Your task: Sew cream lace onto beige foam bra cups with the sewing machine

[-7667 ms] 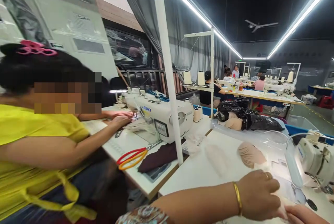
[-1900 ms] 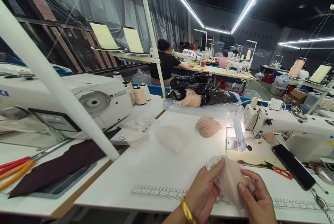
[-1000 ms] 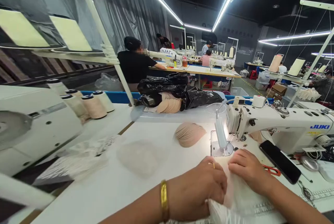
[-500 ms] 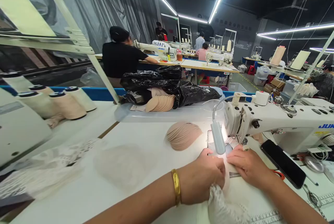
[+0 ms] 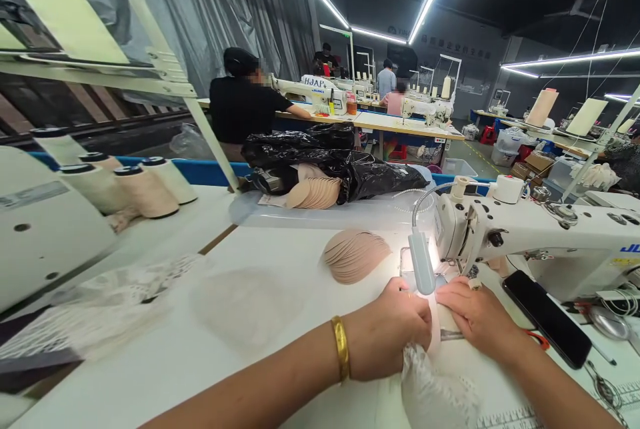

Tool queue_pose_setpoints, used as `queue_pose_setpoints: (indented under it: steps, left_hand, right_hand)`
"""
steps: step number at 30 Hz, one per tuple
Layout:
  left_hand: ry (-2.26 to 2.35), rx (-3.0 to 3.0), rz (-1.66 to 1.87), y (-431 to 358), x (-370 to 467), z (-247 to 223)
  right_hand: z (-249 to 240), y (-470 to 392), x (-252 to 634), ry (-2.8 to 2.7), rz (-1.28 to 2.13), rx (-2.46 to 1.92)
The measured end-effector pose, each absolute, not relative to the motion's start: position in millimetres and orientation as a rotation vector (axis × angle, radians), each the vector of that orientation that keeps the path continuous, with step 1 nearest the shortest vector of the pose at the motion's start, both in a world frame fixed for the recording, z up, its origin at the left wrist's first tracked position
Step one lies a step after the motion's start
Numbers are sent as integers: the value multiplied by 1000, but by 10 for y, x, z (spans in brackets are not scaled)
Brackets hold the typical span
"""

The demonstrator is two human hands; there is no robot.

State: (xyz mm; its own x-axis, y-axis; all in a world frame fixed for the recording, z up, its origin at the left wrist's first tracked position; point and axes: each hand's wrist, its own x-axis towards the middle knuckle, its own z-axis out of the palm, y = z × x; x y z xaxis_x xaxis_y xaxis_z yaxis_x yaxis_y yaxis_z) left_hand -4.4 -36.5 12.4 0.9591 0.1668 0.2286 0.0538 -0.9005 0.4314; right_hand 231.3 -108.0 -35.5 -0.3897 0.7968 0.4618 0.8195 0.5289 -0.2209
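My left hand [image 5: 393, 332], with a gold bangle at its wrist, is closed on a pale lace fabric [image 5: 435, 389] just in front of the sewing machine [image 5: 545, 226]. The fabric hangs bunched below that hand, over the table's near side. My right hand [image 5: 483, 316] lies with fingers stretched out, pressing on the cloth beside the needle area. A small grey lamp [image 5: 423, 261] on a bendy neck lights the spot and partly hides the needle and presser foot. Left of the lamp, a fanned stack of beige pads [image 5: 356, 256] rests on the table.
A black phone [image 5: 547, 318] and orange-handled tool [image 5: 539, 339] lie right of my right hand. White lace [image 5: 115, 302] and thread cones [image 5: 145, 192] are at left. Black plastic bags [image 5: 320, 159] and more beige pads [image 5: 314, 193] sit behind. A person in black [image 5: 245, 106] sits beyond.
The head view has turned slightly left, so the background sits a little further right. Both hands stay at nearly the same spot by the machine, still on the fabric.
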Motion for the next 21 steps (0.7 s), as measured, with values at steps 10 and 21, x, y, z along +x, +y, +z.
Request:
queue_pose_setpoints:
  steps: [10,21]
  left_hand:
    - [140,2703,370,-310,-44,96]
    - [169,2745,424,-126,-15,107]
  right_hand:
    - [-400,-1075,2333,-2238,-94,-1309]
    - [-408,-1070,2377,-2262,-91,-1303]
